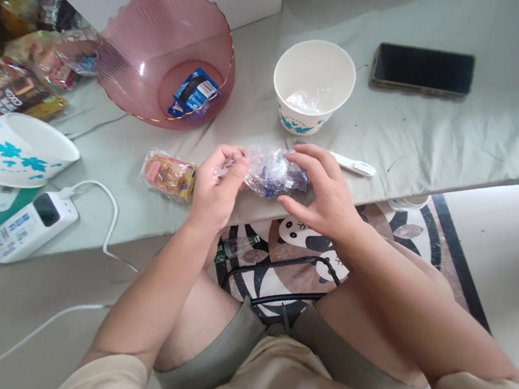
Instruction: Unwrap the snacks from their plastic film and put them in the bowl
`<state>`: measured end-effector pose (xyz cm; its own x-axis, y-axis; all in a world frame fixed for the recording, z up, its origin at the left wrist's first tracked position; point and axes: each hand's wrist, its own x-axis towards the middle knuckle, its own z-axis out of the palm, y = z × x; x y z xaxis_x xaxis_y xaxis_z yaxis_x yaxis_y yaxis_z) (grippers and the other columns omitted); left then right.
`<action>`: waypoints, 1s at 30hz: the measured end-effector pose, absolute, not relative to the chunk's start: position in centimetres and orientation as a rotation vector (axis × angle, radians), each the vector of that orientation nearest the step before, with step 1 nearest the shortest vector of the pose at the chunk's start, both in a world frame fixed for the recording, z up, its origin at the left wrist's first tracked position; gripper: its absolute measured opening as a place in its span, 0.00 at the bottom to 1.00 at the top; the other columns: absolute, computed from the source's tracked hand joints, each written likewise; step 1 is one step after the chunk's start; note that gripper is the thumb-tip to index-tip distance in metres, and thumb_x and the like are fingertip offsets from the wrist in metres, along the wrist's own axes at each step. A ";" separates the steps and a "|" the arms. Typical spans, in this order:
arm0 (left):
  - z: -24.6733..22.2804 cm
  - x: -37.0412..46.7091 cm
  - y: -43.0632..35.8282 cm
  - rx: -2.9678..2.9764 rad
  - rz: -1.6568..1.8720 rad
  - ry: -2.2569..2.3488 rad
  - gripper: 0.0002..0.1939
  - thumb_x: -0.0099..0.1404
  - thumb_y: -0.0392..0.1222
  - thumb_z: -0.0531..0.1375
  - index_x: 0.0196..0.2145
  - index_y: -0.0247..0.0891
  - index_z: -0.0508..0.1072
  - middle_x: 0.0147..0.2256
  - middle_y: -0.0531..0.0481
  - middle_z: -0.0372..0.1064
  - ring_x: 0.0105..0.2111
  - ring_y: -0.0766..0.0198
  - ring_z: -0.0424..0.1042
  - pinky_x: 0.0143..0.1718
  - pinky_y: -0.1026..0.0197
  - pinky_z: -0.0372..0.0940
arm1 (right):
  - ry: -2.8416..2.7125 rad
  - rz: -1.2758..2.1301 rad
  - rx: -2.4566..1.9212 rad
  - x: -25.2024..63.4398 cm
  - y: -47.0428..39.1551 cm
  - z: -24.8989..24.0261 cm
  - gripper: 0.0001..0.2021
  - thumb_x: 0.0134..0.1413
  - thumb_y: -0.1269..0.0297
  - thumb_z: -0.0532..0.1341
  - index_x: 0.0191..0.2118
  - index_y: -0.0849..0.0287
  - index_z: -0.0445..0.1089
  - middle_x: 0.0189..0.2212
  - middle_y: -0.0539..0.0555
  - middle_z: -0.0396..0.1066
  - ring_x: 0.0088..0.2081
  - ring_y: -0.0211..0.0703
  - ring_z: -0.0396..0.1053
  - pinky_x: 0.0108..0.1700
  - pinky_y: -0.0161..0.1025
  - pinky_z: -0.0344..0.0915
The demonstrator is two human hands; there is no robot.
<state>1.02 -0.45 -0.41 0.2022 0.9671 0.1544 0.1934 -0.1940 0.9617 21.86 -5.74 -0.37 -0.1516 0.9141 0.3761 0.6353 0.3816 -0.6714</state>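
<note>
My left hand point(219, 181) is closed in a pinch on a crumpled clear plastic wrapper point(257, 165) at the front part of the cloth-covered table. My right hand point(326, 192) is open, thumb and fingers apart, with the fingertips at the wrapper's right end; whether they touch it I cannot tell. A dark blue packet point(284, 181) shows beneath the clear plastic, between the hands. Left of my left hand lies a wrapped snack point(168, 175) in clear and yellow packaging. Behind my right hand, a white pen-like stick point(353, 164) is partly hidden by the fingers.
A pink scalloped bowl point(136, 42) holds blue packets point(196, 93). Beside it stands a white paper cup point(314, 77) with clear plastic inside. A phone point(422, 69) lies back right. At left are a tipped paper cup point(11, 149), a white power bank point(33, 228) with cable, and several packaged snacks point(26, 83).
</note>
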 end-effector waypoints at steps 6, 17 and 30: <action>0.1 1.4 -0.2 1.322 1.124 1.006 0.25 0.64 0.69 0.62 0.35 0.46 0.61 0.33 0.52 0.67 0.36 0.58 0.76 0.44 0.49 0.74 | -1.863 0.485 -1.311 21.8 -5.6 -0.6 0.20 0.61 0.60 0.61 0.59 0.52 0.71 0.50 0.60 0.73 0.52 0.55 0.71 0.57 0.56 0.67; -1.0 0.7 0.9 1.262 1.218 1.161 0.24 0.65 0.69 0.61 0.37 0.47 0.61 0.35 0.50 0.69 0.37 0.58 0.75 0.39 0.51 0.75 | -1.357 0.889 -1.363 22.6 -5.5 0.7 0.03 0.57 0.63 0.59 0.35 0.53 0.64 0.35 0.53 0.70 0.37 0.45 0.68 0.40 0.44 0.68; -3.1 -0.8 2.1 1.220 1.243 1.338 0.14 0.68 0.53 0.61 0.48 0.54 0.62 0.39 0.51 0.69 0.35 0.60 0.76 0.32 0.56 0.72 | -1.118 0.826 -1.479 24.5 -5.0 0.7 0.11 0.60 0.67 0.55 0.45 0.50 0.72 0.28 0.49 0.65 0.27 0.40 0.66 0.32 0.42 0.68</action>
